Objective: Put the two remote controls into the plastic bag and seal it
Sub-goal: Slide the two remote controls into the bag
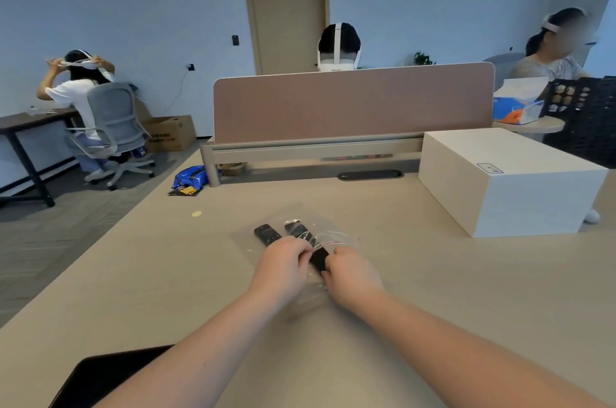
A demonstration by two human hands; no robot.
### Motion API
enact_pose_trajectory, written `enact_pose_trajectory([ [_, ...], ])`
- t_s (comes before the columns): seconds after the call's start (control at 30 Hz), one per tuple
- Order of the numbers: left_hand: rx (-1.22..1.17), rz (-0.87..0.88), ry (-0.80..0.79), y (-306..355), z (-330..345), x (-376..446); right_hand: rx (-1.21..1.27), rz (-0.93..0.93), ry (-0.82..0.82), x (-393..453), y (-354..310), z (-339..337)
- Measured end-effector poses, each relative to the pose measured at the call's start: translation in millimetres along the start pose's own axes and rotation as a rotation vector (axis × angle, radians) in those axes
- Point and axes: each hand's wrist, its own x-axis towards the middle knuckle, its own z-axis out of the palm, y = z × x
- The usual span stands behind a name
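Observation:
Two black remote controls lie on the beige table. The left remote shows through a clear plastic bag lying flat. The right remote sits partly inside crinkled clear plastic with a red zip strip; its near end shows between my hands. My left hand pinches the plastic at the remote's left side. My right hand pinches plastic on the right side. Whether this is one bag or two I cannot tell.
A large white box stands at the right. A pink desk divider runs across the back, with a cable slot in front. A dark flat object lies at the near left edge. Other people sit beyond the table.

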Motion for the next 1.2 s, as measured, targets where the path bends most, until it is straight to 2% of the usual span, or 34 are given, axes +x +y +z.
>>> enact_pose_trajectory([
  [0.23, 0.015, -0.005, -0.024, -4, -3, -1, -0.005, 0.008, -0.03, 14, 1, 15],
  [0.67, 0.052, -0.016, -0.06, -19, -1, -6, -0.07, -0.089, -0.086, 41, 1, 29],
  [0.77, 0.062, -0.018, -0.059, -21, -1, -9, 0.08, -0.046, 0.017, 23, 4, 16],
  [0.9, 0.147, -0.043, -0.138, -18, 3, -18, 0.133, -0.002, 0.362, -4, 25, -7],
  [0.93, 0.166, -0.038, -0.18, -17, 3, -22, 0.149, 0.008, 0.404, -8, 31, -13],
  [0.97, 0.181, -0.017, -0.225, -17, 4, -25, 0.161, 0.025, 0.379, -9, 38, -16],
  [1.1, 0.263, 0.105, -0.387, -21, 1, -38, 0.137, 0.069, 0.085, 2, 58, -13],
  [1.2, 0.315, 0.149, -0.374, -20, -2, -44, 0.254, 0.069, 0.085, 5, 65, -9],
])
